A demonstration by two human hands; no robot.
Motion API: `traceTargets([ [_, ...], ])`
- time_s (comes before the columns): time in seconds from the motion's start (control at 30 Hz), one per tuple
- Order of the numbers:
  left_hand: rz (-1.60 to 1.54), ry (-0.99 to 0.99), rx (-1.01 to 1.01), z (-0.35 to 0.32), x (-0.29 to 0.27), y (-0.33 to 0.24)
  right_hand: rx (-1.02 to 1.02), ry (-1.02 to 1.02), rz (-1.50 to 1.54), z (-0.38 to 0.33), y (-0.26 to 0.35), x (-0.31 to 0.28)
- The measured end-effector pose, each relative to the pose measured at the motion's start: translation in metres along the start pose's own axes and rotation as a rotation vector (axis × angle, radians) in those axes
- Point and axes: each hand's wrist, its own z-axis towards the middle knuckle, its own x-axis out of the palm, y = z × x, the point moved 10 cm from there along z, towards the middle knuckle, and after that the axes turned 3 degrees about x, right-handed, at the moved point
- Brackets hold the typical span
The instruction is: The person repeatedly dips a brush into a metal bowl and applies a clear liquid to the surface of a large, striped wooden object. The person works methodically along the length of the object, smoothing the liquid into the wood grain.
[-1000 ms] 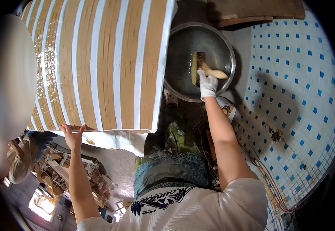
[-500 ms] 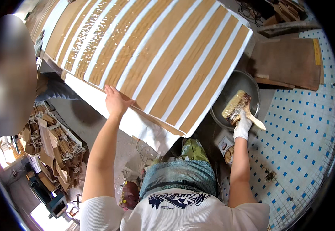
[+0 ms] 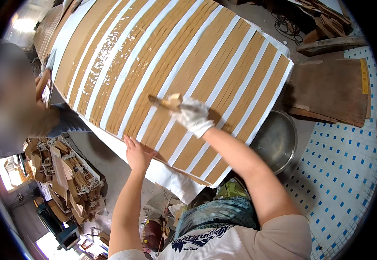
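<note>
In front of me lies a stack of brown strips [image 3: 216, 80] alternating with white bands, its far left part wet and glossy. My bare left hand [image 3: 137, 154] rests flat on the near edge of the strips, fingers stretched. My right hand [image 3: 193, 118], in a white glove, grips a wide brush [image 3: 159, 102] with a wooden handle over the middle of the strips. The brush is blurred, and I cannot tell whether its bristles touch the surface. White sheet material [image 3: 174, 178] hangs out beneath the near edge.
A metal basin [image 3: 276, 141] stands right of the stack. Beyond it lie brown boards [image 3: 327, 89] on a blue-dotted floor covering [image 3: 334, 173]. Another person [image 3: 49, 93] is at the left edge of the stack. Bundled cardboard scraps [image 3: 62, 173] lie at the left.
My right hand has carried the brush left from above the basin to over the middle of the strips. My left hand stays on the near edge. The view has shifted somewhat.
</note>
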Motion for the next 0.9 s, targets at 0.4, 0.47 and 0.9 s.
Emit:
traceTargets([
  [0.4,0.003,0.069,0.001,0.007,-0.002,-0.012,-0.035,-0.489,-0.09,0.141,-0.114,-0.173],
  [0.47,0.046,0.05,0.016,0.008,-0.004,-0.011,-0.055,-0.236,0.222,0.155,-0.114,-0.143],
  [0.9,0.048,0.06,0.005,0.008,0.001,-0.013,0.08,-0.403,-0.213,0.236,-0.189,-0.223],
])
